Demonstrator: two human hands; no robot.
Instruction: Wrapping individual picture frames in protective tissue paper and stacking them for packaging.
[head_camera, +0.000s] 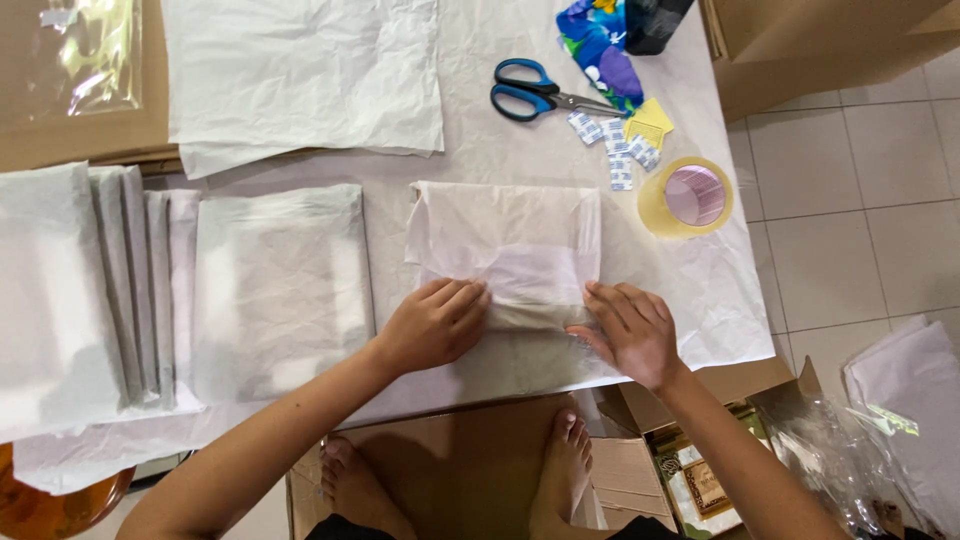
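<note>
Surface: white crinkled paper covers the worktop (690, 300), with pale floor tiles to the right and brown cardboard below its near edge.
Left fingers: the fingers (462, 298) of the left hand (432, 325) lie flat and close together, pressing down on the near left edge of the parcel; they grip nothing.
Right fingers: the fingers (612, 303) of the right hand (632, 332) are slightly spread and laid flat on the parcel's near right corner, pressing rather than gripping.
Parcel: a flat, roughly square parcel (505, 245) wrapped in thin white tissue, lying in the middle of the worktop just ahead of both hands. The tissue is creased and half see-through, a paler band runs across its near part, and the near flap is folded over under the hands.
Beside it: a similar wrapped square (278, 290) lies just to the left, and further left a row of folded white bundles (140, 280) stands on edge.
Further out: a loose sheet of white paper (300, 70) lies at the far side; blue-handled scissors (535, 92), small white stickers (615, 150) and a roll of clear tape (688, 197) sit at the far right, well apart from the hands.
</note>
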